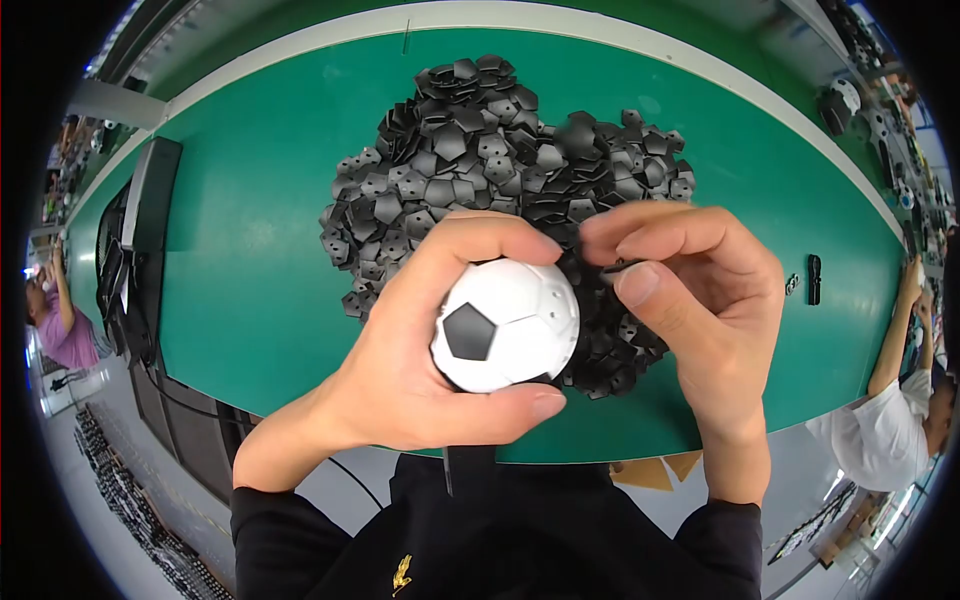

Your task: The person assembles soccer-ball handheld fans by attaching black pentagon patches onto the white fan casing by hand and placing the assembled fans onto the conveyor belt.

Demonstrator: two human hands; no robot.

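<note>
We hold a white ball (520, 340) in the left hand (395, 365), over the near part of the worktop (250, 240). The thumb curls round below it and the fingers round above, so this hand is clamped on the ball. A black patch (469, 332) shows on its left part, small holes (556, 300) on its right, and something dark along its lower edge.

Our right hand (715, 300), just beside the ball, is closed to a pinch: thumb and fingers together on a thin black piece (622, 266), seen almost edge-on. We cannot tell which face is up. Behind both hands spreads a heap (450, 150) of loose black pentagons, some with holes.

What could go wrong, we judge, begins with that pinch. It has only a little of a thin edge, so a slip could drop the piece among its lookalikes. If it meets the ball turned or wrong side up, its corners or any pegs may not line up. The ball is smooth and round; a push from one side could roll it in our left hand. Sleeves or knuckles brushing the heap could scatter pieces.
</note>
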